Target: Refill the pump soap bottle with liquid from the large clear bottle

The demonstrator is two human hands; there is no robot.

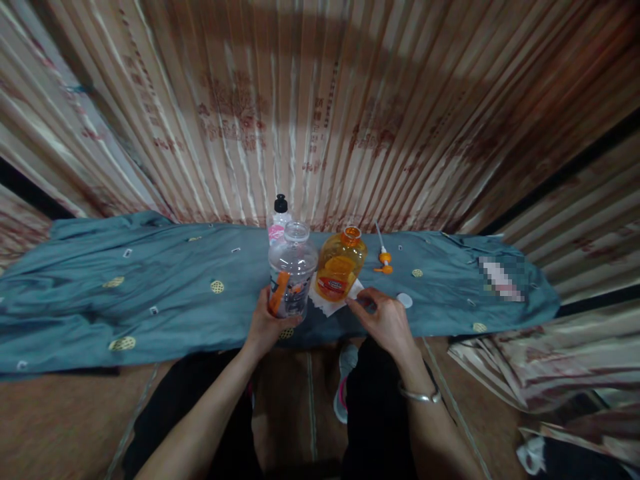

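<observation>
My left hand (271, 323) is wrapped round the lower part of a clear, open-topped bottle (300, 259). To its right stands an orange bottle (340, 267) with no cap, on a white paper or tissue (325, 305). My right hand (383, 317) pinches the tissue's right edge with thumb and index finger, close to the orange bottle's base. Behind the clear bottle is another bottle with a black cap (281, 204) and a pink label. An orange pump top (385, 259) with a pale tube lies right of the orange bottle.
A blue-green patterned cloth (185, 293) covers the long, narrow surface. A white round disc (405, 300) lies beside my right hand. Farther right is a pixelated pinkish item (501, 279). Pleated curtains (300, 113) hang behind, and my legs are below the front edge.
</observation>
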